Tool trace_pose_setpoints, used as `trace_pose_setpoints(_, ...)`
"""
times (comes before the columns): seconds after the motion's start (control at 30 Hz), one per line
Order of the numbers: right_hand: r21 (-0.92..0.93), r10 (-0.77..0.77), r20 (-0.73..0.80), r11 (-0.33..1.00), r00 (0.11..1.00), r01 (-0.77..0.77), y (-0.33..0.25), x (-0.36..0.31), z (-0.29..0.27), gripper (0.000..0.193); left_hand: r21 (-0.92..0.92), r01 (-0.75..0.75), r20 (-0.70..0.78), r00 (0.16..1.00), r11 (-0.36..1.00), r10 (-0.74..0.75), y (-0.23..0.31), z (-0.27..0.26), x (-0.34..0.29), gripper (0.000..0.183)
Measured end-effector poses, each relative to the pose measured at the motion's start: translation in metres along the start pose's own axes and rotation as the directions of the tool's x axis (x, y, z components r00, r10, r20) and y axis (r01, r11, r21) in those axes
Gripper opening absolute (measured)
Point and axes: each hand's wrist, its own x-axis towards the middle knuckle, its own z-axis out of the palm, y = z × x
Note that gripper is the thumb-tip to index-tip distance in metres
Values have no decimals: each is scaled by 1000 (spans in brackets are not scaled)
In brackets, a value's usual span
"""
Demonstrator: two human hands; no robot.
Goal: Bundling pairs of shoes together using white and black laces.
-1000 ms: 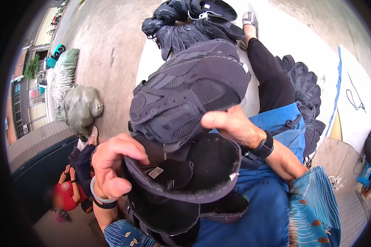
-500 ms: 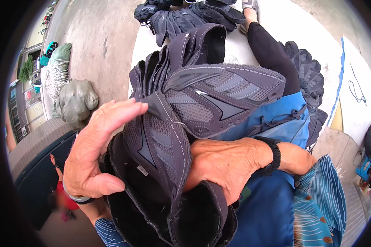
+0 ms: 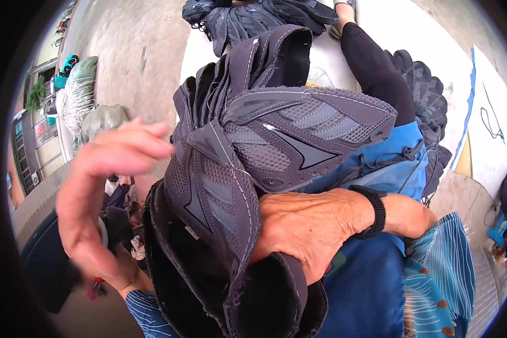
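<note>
Concrete floor [image 3: 118, 56] far left; R hand [image 3: 315, 225] deep in shoe uppers [image 3: 270, 146], can't tell if clamped; L hand [image 3: 79, 203] apart, thumb off fingers. Prob. steadying step; next move needs L nearer.

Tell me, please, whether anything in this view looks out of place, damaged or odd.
Only one small thing: a pale loose thread sticks out from a shoe upper, just above and left of the right hand, breaking its otherwise neat surface. Nothing looks spilled.
</note>
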Motion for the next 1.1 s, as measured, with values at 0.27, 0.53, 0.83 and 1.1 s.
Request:
trace_pose_setpoints(0.27, -32, -100, -135, 995, 986, 96, 12, 0, -5, 29, -53, 8, 306, 952, 999, 9, -58, 12, 91, 80)
trace_pose_setpoints(0.53, -26, -49, -139, 999, 989, 46, 2, -2, -9, 27, -212, 185, 387, 917, 960, -92, -71, 38, 101, 81)
trace_pose_setpoints(0.83, -158, 115, -474, 964, 873, -212, -14, -56, -1, 41, -322, 129, 587, 805, 938, 91, -72, 26, 89, 61)
trace_pose_setpoints(1.1, -383, -182, -643, 917, 744, -107, -34, -123, -53, 42, -316, -217, 588, 719, 924, 370, -41, 23, 61, 42)
